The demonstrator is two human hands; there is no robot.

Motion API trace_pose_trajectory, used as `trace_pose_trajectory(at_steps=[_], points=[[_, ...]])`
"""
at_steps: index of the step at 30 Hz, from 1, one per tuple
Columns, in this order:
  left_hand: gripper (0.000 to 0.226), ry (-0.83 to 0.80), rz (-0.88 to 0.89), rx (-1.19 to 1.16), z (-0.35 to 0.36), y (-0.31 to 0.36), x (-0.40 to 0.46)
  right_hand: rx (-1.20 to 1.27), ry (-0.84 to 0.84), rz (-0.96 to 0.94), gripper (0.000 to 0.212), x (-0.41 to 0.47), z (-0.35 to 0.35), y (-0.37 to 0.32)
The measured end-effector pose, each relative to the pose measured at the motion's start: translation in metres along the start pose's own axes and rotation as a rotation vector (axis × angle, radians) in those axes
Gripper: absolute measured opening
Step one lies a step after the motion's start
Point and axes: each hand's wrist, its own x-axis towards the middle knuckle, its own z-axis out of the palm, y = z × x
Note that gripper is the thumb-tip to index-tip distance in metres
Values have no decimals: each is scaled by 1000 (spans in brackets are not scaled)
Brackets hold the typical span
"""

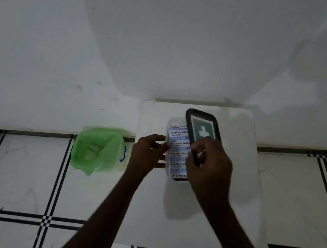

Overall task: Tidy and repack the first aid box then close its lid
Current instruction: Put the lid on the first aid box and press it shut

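Both hands on first aid box, lid half over it.
Right hand (209, 164) grips dark lid (202, 128), tilted over clear box (176, 150) of bandage strips (178, 154); left hand (149, 154) pinches box's left wall, on white table (144, 207). Green-bagged bin (97, 149) left.

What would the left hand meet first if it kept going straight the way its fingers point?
The left hand points right, at the clear plastic first aid box full of antiseptic bandage strips; its fingertips look already on that side wall, though depth is unclear.

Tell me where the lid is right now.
In the head view, the lid is tilted over the right side of the box on the white table, held by the right hand.
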Motion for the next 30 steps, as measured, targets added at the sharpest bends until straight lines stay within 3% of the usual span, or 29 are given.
trace_pose_trajectory(at_steps=[5, 9, 13, 16, 18, 23, 27, 30], points=[[39, -11, -63, -123, -13, 15, 11, -69, -118, -56, 15, -18, 49, 0], [49, -12, 10, 78, -3, 26, 22, -1, -120, -120, 8, -18, 38, 4], [40, 73, 121, 194, 2, 23, 27, -189, 77, 148, 25, 9, -1, 36], [33, 82, 140, 201, 2, 22, 29, -162, -142, 401, 32, 28, -7, 62], [34, 52, 134, 199, 1, 25, 29, -98, -251, 430, 26, 35, -7, 72], [41, 30, 74, 137, -1, 26, 28, 162, -341, 586, 20, 39, -12, 84], [37, 72, -28, 68, 3, 22, 30, 106, -345, 632, 20, 38, 0, 82], [29, 123, -7, 61, 11, 14, 24, -1, -261, 534, 23, 30, 2, 74]])
